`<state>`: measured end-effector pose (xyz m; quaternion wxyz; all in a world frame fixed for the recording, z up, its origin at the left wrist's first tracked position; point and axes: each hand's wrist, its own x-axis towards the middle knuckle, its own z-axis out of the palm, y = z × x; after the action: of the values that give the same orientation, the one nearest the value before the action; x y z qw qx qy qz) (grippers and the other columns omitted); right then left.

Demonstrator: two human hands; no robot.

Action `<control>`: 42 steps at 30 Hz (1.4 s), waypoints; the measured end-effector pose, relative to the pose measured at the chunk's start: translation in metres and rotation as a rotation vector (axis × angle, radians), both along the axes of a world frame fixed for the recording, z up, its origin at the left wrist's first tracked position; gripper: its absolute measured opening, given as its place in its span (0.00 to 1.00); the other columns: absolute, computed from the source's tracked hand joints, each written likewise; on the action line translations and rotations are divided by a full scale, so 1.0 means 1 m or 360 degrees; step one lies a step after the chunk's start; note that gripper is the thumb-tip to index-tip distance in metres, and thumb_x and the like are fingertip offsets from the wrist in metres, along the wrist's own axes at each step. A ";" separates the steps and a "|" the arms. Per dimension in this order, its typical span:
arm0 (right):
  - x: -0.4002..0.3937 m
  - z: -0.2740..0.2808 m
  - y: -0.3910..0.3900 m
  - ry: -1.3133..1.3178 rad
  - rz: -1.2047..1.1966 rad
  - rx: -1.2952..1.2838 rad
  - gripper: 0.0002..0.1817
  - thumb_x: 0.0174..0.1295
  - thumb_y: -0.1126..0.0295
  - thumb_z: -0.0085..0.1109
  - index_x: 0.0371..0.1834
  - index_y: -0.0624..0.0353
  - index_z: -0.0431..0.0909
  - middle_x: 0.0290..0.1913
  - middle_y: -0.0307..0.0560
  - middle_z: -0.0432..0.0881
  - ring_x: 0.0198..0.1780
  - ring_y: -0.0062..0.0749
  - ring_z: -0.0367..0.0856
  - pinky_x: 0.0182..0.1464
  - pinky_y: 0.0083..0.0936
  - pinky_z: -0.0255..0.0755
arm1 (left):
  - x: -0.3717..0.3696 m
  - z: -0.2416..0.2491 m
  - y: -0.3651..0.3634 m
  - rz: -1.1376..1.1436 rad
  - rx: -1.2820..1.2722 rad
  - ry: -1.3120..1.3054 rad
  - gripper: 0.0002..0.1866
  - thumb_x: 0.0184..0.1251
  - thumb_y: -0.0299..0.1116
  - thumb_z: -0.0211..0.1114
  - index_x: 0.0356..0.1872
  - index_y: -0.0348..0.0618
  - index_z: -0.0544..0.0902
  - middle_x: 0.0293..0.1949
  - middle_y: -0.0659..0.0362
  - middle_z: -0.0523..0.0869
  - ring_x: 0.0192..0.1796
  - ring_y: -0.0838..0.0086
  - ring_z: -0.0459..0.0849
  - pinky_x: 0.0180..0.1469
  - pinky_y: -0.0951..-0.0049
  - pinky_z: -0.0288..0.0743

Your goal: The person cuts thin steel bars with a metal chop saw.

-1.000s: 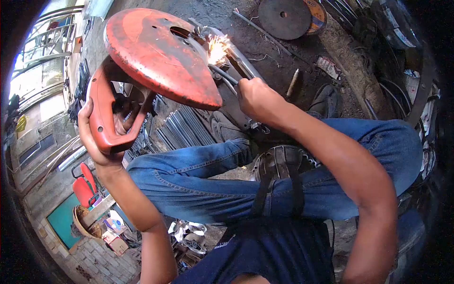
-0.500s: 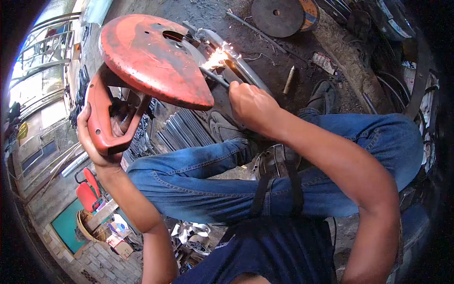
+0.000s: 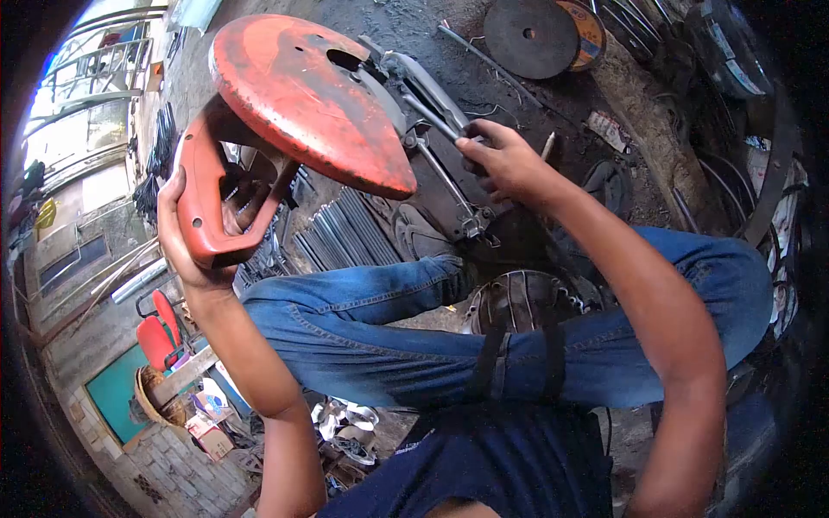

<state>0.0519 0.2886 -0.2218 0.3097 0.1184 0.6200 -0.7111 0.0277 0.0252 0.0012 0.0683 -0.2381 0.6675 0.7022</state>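
Note:
A cut-off saw with a scuffed red guard (image 3: 306, 108) fills the upper left of the view. My left hand (image 3: 186, 237) is wrapped round its red handle (image 3: 203, 207). Held in my right hand (image 3: 501, 160) is a thin metal rod (image 3: 429, 116), its far end near the edge of the saw's disc. Below and behind the rod lies the saw's metal base with its clamp (image 3: 449, 186). No sparks show at the disc.
Cut metal tubes (image 3: 345, 233) lie by my left foot. Spare cutting discs (image 3: 531, 36) and a long bar (image 3: 488, 62) are on the ground ahead. A red chair (image 3: 157, 338) and a basket (image 3: 151, 397) stand at lower left.
The sparks at the disc have gone. My right hand has moved right and slightly up with the rod, apart from the cutting place. The saw appears slightly farther right in view.

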 end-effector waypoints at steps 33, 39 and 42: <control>0.022 0.007 -0.033 0.1017 0.0242 0.0932 0.04 0.61 0.75 0.47 0.35 0.66 0.69 0.31 0.69 0.79 0.37 0.69 0.79 0.39 0.56 0.72 | 0.000 -0.002 -0.005 0.0036 -0.0117 0.0087 0.28 0.65 0.49 0.56 0.59 0.38 0.73 0.46 0.49 0.82 0.47 0.58 0.83 0.49 0.51 0.81; 0.028 0.014 -0.031 0.1280 0.0232 0.0943 0.06 0.60 0.76 0.44 0.34 0.67 0.72 0.32 0.66 0.81 0.37 0.60 0.83 0.41 0.50 0.76 | 0.001 -0.001 -0.010 0.0005 -0.0224 0.0046 0.33 0.63 0.51 0.57 0.64 0.41 0.69 0.54 0.51 0.77 0.52 0.56 0.82 0.51 0.49 0.81; 0.027 0.021 -0.032 0.1200 0.0340 0.1018 0.07 0.60 0.76 0.44 0.33 0.69 0.72 0.31 0.66 0.81 0.36 0.59 0.83 0.39 0.49 0.76 | 0.001 0.000 -0.005 0.0028 -0.0214 0.0049 0.31 0.63 0.51 0.57 0.62 0.42 0.71 0.51 0.51 0.80 0.51 0.56 0.82 0.52 0.46 0.80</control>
<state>0.0792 0.2565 -0.2003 0.0835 -0.1219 0.8842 -0.4431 0.0286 0.0199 0.0011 0.0356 -0.2372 0.7120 0.6599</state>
